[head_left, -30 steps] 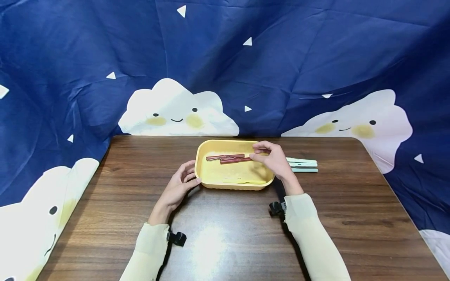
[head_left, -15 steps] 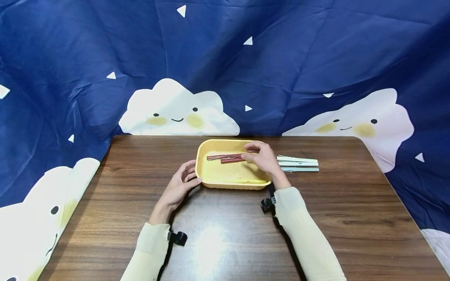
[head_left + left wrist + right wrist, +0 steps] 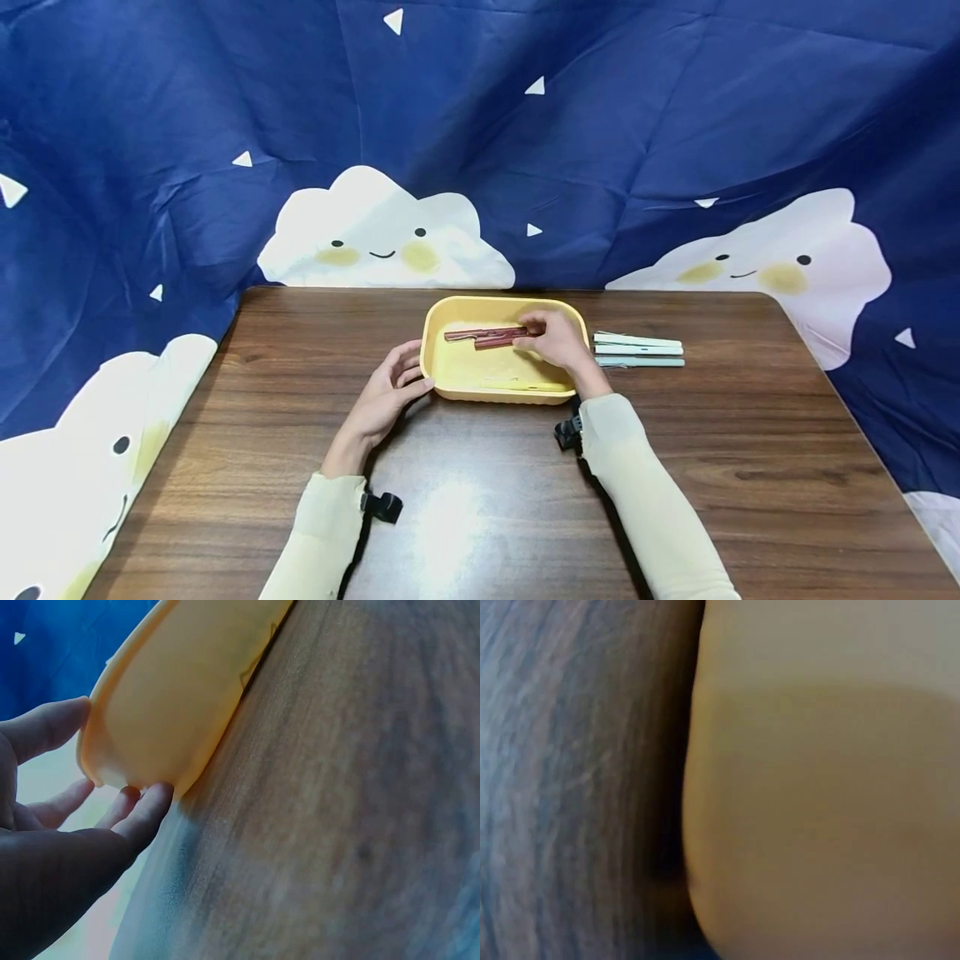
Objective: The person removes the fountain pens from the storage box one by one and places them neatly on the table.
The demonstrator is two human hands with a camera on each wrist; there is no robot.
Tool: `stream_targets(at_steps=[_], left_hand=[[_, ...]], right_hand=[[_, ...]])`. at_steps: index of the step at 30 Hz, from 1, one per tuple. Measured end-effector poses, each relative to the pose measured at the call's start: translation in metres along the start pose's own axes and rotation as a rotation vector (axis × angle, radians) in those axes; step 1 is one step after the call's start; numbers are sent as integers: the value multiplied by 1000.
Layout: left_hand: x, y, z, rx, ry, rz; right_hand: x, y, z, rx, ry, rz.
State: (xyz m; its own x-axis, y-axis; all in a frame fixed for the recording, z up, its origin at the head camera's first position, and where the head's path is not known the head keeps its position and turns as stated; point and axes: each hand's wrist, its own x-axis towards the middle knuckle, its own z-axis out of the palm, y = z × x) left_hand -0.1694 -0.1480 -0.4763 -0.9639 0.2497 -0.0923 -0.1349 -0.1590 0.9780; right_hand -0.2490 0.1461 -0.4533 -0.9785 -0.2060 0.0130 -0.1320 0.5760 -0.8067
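A yellow tray (image 3: 465, 367) stands at the back of the table, holding two dark red pens (image 3: 468, 335) side by side and a yellow pen (image 3: 536, 387) along its near wall. My left hand (image 3: 382, 400) touches the tray's left end from outside. In the left wrist view, its fairly straight fingers (image 3: 52, 729) and thumb rest against the yellow wall. My right hand (image 3: 558, 342) reaches over the tray's right side, thumb and index finger around the right end of a dark red pen. The right wrist view shows only the blurred tray wall (image 3: 817, 810), no fingers.
Several pale green and mint pens (image 3: 641, 350) lie side by side on the table just right of the tray. The brown wooden table (image 3: 480, 517) reaches back to a blue cloth (image 3: 585, 150) with clouds.
My right hand has moved left and lower into the tray, its fingers closing around a dark red pen's end. The pale pens beside the tray are less covered. My left hand stays put.
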Motion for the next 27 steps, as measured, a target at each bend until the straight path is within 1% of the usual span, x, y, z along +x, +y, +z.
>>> stream_targets(at_steps=[3,7,11,14,19,27], left_hand=[[0,0,0,-1,-2,0],[1,0,1,-1,-1,5],[0,1,0,0,6,0],[0,1,0,0,6,-3],[0,1,0,2,2,1],[0,-1,-1,5,3,5]], right_hand=[[0,2,0,-46,-32,11],[1,1,-1,-100,-53,42],[2,-1,-2,-193,-73,36],[2,-3,-2,-231,-76,41],[3,-2,-1,-224,-63,65],[2,0,0,-221,-66,59]])
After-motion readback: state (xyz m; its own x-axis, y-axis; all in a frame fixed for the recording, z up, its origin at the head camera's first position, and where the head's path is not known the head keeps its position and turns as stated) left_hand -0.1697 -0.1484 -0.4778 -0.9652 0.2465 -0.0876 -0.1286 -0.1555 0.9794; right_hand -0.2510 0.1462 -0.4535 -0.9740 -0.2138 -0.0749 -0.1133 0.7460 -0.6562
